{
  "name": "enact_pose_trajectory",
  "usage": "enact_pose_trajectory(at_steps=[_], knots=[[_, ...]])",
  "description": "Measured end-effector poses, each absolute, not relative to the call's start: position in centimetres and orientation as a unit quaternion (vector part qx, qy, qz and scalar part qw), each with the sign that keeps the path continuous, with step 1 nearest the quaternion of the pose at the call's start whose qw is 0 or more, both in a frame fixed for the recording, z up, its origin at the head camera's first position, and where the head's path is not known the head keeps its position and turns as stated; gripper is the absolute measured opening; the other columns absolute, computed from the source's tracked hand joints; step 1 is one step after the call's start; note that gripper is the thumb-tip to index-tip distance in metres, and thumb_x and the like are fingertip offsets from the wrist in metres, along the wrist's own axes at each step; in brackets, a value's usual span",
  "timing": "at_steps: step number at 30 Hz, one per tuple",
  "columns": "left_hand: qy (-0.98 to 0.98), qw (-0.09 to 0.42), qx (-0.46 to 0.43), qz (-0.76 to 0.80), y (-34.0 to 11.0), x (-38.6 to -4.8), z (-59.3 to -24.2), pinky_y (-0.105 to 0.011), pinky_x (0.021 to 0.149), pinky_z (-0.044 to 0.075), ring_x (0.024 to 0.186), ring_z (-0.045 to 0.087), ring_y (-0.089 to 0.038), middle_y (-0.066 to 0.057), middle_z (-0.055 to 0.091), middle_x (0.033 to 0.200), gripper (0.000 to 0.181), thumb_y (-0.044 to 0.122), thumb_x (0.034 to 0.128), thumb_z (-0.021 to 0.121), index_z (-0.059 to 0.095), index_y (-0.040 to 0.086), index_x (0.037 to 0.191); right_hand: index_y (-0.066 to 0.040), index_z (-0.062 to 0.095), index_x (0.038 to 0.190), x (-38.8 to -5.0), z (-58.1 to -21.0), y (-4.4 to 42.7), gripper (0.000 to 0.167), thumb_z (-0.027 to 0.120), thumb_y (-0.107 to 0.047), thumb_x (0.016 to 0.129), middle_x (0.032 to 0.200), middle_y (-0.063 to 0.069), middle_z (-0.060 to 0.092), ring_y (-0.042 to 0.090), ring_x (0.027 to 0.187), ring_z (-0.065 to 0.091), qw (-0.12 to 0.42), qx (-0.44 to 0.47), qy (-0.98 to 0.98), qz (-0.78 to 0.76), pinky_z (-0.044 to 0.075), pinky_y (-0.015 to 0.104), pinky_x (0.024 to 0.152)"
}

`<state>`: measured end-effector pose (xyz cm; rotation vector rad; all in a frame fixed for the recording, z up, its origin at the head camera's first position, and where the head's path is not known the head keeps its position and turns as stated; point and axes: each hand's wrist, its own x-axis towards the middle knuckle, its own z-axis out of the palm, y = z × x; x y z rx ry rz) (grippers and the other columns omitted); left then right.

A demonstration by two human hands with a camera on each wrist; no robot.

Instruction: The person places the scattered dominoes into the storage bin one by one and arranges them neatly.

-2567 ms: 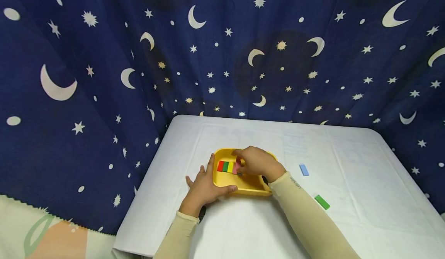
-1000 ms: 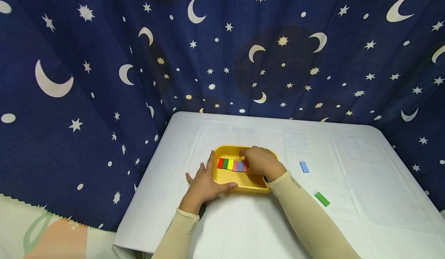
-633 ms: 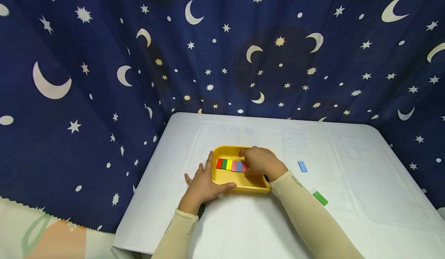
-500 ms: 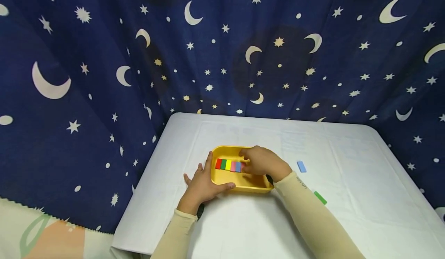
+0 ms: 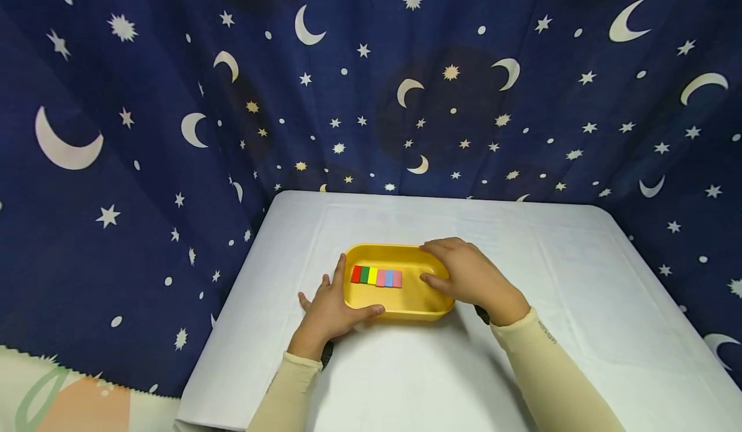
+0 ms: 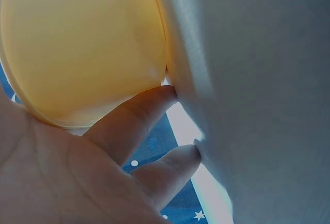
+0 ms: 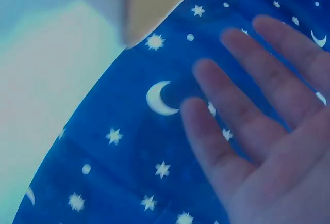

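Note:
A yellow tray (image 5: 417,313) stands on the table. Inside it, several flat coloured blocks (image 5: 373,276) lie side by side in one row: red, green, yellow, pink, blue, pink. My left hand (image 5: 329,313) rests against the tray's left end, fingers spread and mostly straight, thumb at the near rim. In the left wrist view, two of its fingers (image 6: 131,121) reach beside the tray wall. Over the tray's right end is my right hand (image 5: 472,276), its fingers extended and apart from the blocks. The right wrist view shows these fingers (image 7: 242,95) straight, holding nothing.
The table (image 5: 580,271) has a white cloth. A dark blue curtain (image 5: 371,84) with moons and stars hangs behind it and at both sides. My right sleeve (image 5: 551,367) crosses the table's right half and covers part of it.
My right hand has left the last pink block in the row and moved right, its fingers spreading. The loose blue and green blocks are now hidden. The left hand stays at the tray.

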<state>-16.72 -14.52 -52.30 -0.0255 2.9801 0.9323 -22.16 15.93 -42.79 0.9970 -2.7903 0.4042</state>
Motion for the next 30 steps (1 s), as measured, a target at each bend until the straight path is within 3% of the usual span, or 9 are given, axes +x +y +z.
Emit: enact_pose_trajectory(at_steps=[6,13,23,30], knots=[[0.954,0.011,-0.01,0.3,-14.6,-16.8,-52.4,-0.087,0.109,0.002,0.154,0.033,-0.041,-0.011,0.055,0.156,0.15,0.103,0.0561,0.065,-0.001,0.033,0.171,-0.014,0.055,0.155,-20.4,-43.9,19.0,0.075,0.074,-0.056,0.095,0.159,0.014,0.049,0.044,0.148,0.04,0.121,0.305,-0.935,0.134,0.035,0.07,0.112],[0.956,0.015,-0.01,0.294,-14.4,-16.7,-52.8,-0.087,0.109,0.002,0.155,0.032,-0.039,-0.01,0.054,0.156,0.15,0.104,0.0552,0.063,-0.001,0.034,0.171,-0.03,0.043,0.163,-18.1,-46.1,22.3,0.092,0.073,-0.072,0.087,0.171,0.011,0.031,0.047,0.155,0.024,0.135,0.254,-0.949,0.13,0.025,0.076,0.112],[0.951,0.016,-0.012,0.309,-14.4,-16.3,-52.4,-0.087,0.109,0.002,0.154,0.033,-0.041,-0.015,0.053,0.156,0.147,0.094,0.0603,0.074,0.0,0.032,0.171,-0.036,0.033,0.167,-16.3,-48.5,26.3,0.114,0.078,-0.083,0.073,0.174,0.013,0.023,0.049,0.158,0.009,0.132,0.163,-0.965,0.157,0.007,0.083,0.113],[0.952,0.008,-0.006,0.307,-14.5,-16.5,-52.3,-0.088,0.108,0.003,0.153,0.033,-0.042,-0.017,0.053,0.156,0.148,0.097,0.059,0.071,0.001,0.032,0.171,-0.036,0.026,0.169,-16.0,-49.2,28.2,0.125,0.081,-0.084,0.067,0.176,0.01,0.013,0.046,0.16,-0.005,0.116,0.121,-0.971,0.173,-0.006,0.081,0.114]])
